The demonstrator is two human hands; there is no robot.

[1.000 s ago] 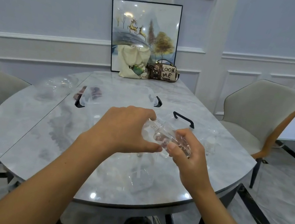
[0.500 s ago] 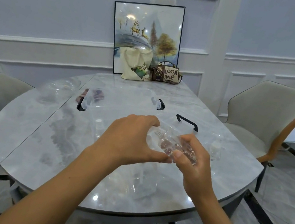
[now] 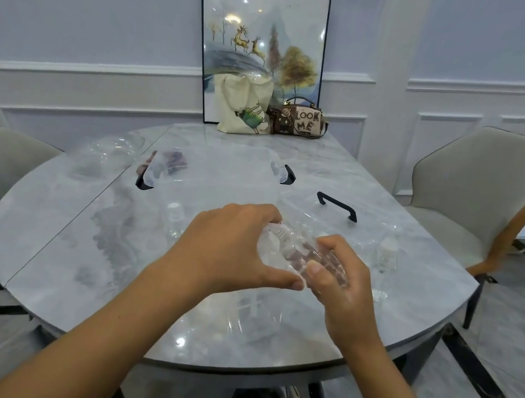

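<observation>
One clear bottle (image 3: 293,252) held above table (image 3: 71,253): left hand (image 3: 228,248) curled round neck end, right hand (image 3: 341,281) gripping body. Best: hold body steady, turn neck end only.

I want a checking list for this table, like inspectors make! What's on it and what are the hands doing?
Surface: grey marble table, glossy, with a seam down its left side.
Job's things: one clear plastic bottle, tilted, held above the table; something dark shows inside.
Clutter: clear boxes with black handles, two small clear bottles standing, a tote bag and a handbag at the far edge.
Hands: left hand curls over the bottle's neck end; right hand grips its body.
Cables: nothing seen.
Surroundings: framed picture leaning on the wall, two chairs.
</observation>
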